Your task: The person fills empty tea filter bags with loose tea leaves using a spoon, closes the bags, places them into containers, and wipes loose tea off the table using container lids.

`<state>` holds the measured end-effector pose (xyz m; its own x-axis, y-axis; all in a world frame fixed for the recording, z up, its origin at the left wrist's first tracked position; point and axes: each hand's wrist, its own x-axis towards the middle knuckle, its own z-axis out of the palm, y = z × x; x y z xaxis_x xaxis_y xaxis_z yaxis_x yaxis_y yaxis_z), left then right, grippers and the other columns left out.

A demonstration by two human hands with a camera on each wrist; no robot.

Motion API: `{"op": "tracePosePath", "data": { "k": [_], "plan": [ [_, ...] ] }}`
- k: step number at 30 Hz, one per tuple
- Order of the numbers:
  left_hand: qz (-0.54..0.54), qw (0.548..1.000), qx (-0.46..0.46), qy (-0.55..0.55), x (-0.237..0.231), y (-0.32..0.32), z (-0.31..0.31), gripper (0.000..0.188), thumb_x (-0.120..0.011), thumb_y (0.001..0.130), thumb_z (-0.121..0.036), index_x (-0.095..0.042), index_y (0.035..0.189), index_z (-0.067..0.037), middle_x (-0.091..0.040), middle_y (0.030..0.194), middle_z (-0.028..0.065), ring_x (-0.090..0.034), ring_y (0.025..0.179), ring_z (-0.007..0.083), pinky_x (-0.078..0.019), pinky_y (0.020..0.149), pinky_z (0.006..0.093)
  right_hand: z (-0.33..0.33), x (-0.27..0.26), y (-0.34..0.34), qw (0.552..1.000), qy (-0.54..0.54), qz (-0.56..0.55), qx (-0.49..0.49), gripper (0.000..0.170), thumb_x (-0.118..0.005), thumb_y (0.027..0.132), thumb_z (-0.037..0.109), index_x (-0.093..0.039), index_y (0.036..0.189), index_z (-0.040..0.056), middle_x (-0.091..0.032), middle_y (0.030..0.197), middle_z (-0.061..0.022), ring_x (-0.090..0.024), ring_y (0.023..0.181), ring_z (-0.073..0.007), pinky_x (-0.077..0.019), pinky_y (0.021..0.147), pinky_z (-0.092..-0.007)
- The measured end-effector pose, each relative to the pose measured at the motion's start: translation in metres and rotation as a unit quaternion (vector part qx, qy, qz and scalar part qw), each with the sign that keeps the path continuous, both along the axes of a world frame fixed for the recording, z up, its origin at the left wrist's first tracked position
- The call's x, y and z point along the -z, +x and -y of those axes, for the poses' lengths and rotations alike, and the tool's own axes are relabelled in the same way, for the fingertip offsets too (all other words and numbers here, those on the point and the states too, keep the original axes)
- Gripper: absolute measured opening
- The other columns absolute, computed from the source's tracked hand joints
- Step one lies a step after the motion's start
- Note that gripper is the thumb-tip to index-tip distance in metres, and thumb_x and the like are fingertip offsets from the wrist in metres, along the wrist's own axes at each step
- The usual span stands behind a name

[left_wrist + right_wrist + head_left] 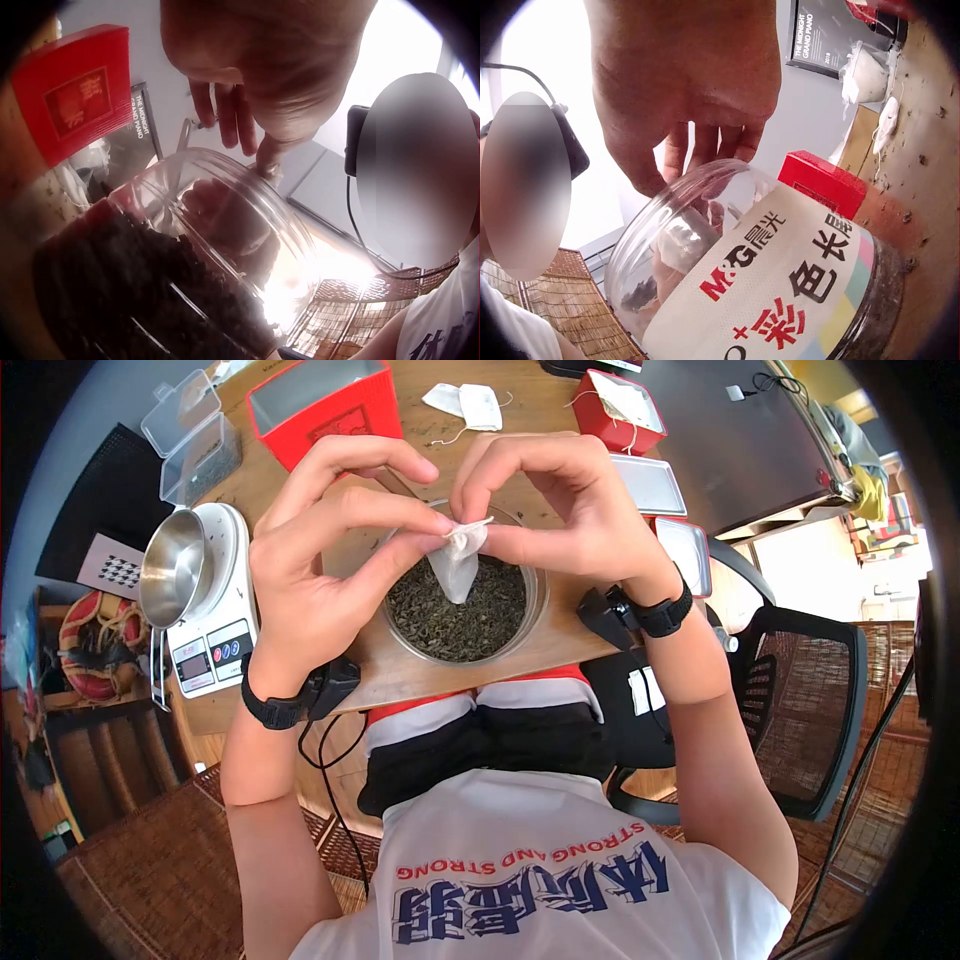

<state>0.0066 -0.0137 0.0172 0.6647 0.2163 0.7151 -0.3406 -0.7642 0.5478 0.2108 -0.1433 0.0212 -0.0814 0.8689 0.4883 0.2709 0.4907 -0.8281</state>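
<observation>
A small white drawstring tea bag [457, 575] hangs point down over a round clear plastic tub [541, 600] of dark dried tea leaves [450, 635]. In the head view my left hand [325, 550] pinches the left side of the bag's gathered top between thumb and index finger. From the right, my right hand [575, 510] pinches the same top edge, its other fingers curled. The right wrist view shows the tub's printed label [780, 277] below the right hand. Through the tub wall in the left wrist view, the dark leaves [135, 292] fill the lower part.
To the left stands a white kitchen scale [215, 650] with a metal bowl [175, 575] on it. Behind are a large red box [330, 420], flat white bags [475, 405] and a smaller red box [620, 435] holding white bags. Box lids [650, 485] lie at right.
</observation>
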Motion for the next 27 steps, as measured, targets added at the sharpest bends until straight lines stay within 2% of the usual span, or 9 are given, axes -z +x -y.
{"op": "tracePosePath", "data": {
  "k": [6,8,14,17,19,20,24,26,27],
  "plan": [
    [0.001,0.999,0.009,-0.043,0.004,0.003,-0.001,0.017,-0.079,0.079,0.005,-0.074,0.094,-0.002,-0.066,0.113,0.0139,-0.064,0.106,0.0250,-0.0501,0.097,0.0384,0.002,-0.009,0.011,1.000,0.015,0.001,-0.001,0.010,-0.079,0.080,-0.002,-0.073,0.087,0.0015,-0.072,0.089,-0.0049,-0.065,0.088,-0.0150,-0.0501,0.086,-0.0306],
    [0.032,0.998,-0.004,-0.047,0.005,0.005,-0.003,0.019,-0.080,0.077,0.006,-0.077,0.093,-0.003,-0.068,0.106,0.0093,-0.067,0.097,0.0214,-0.0532,0.085,0.0323,0.002,-0.012,0.014,1.000,0.015,-0.002,-0.008,0.010,-0.080,0.079,-0.003,-0.073,0.085,0.0016,-0.072,0.088,-0.0058,-0.066,0.087,-0.0158,-0.0501,0.085,-0.0304],
    [0.028,0.998,-0.028,-0.047,0.005,0.004,-0.001,0.019,-0.081,0.076,0.005,-0.077,0.093,-0.003,-0.067,0.101,0.0082,-0.066,0.093,0.0200,-0.0519,0.084,0.0311,0.007,-0.017,0.013,0.996,-0.044,-0.001,-0.079,0.009,-0.083,0.078,-0.002,-0.076,0.082,0.0019,-0.072,0.082,-0.0062,-0.065,0.078,-0.0151,-0.0496,0.075,-0.0300],
    [0.035,0.997,-0.031,-0.054,0.006,0.006,0.000,0.019,-0.081,0.076,0.005,-0.077,0.093,-0.003,-0.067,0.100,0.0082,-0.065,0.091,0.0188,-0.0517,0.082,0.0298,0.010,-0.019,0.011,0.991,-0.085,0.032,-0.102,0.016,-0.089,0.071,0.000,-0.073,0.072,0.0020,-0.071,0.074,-0.0083,-0.066,0.069,-0.0189,-0.0489,0.072,-0.0306],
    [0.022,0.997,-0.036,-0.064,0.005,0.004,0.002,0.019,-0.081,0.076,0.005,-0.077,0.093,-0.003,-0.066,0.100,0.0080,-0.065,0.090,0.0184,-0.0517,0.081,0.0294,0.010,-0.017,0.012,0.982,-0.090,0.066,-0.151,0.016,-0.090,0.071,0.004,-0.074,0.070,0.0029,-0.070,0.067,-0.0047,-0.066,0.068,-0.0197,-0.0466,0.072,-0.0322],
    [0.009,0.996,-0.040,-0.076,0.005,0.004,0.003,0.020,-0.081,0.076,0.005,-0.077,0.093,-0.003,-0.066,0.099,0.0078,-0.065,0.089,0.0179,-0.0517,0.080,0.0290,0.009,-0.013,0.014,0.982,-0.074,0.068,-0.157,0.018,-0.091,0.072,0.010,-0.075,0.067,0.0037,-0.067,0.061,-0.0011,-0.059,0.061,-0.0188,-0.0427,0.069,-0.0342],
    [0.002,0.997,-0.025,-0.071,0.005,0.004,0.000,0.020,-0.081,0.075,0.006,-0.078,0.093,-0.003,-0.068,0.099,0.0082,-0.066,0.087,0.0181,-0.0528,0.078,0.0289,0.012,-0.028,0.036,0.978,-0.054,0.137,-0.146,0.024,-0.089,0.075,0.010,-0.070,0.061,0.0041,-0.060,0.055,-0.0010,-0.050,0.056,-0.0176,-0.0400,0.066,-0.0356],
    [0.021,0.998,-0.009,-0.062,0.005,0.005,-0.001,0.019,-0.080,0.076,0.007,-0.078,0.092,-0.003,-0.070,0.099,0.0090,-0.069,0.089,0.0191,-0.0548,0.079,0.0299,0.016,-0.019,0.045,0.998,-0.038,-0.004,-0.044,0.012,-0.084,0.080,0.005,-0.075,0.073,0.0029,-0.065,0.066,0.0003,-0.054,0.067,-0.0096,-0.0398,0.064,-0.0270],
    [0.020,0.998,-0.007,-0.064,0.005,0.005,-0.001,0.019,-0.080,0.076,0.007,-0.078,0.092,-0.003,-0.070,0.099,0.0090,-0.069,0.089,0.0191,-0.0548,0.079,0.0299,0.014,-0.018,0.040,0.998,-0.039,-0.005,-0.043,0.012,-0.084,0.080,0.005,-0.075,0.073,0.0029,-0.065,0.066,0.0003,-0.054,0.067,-0.0096,-0.0398,0.064,-0.0270]
  ]
}}
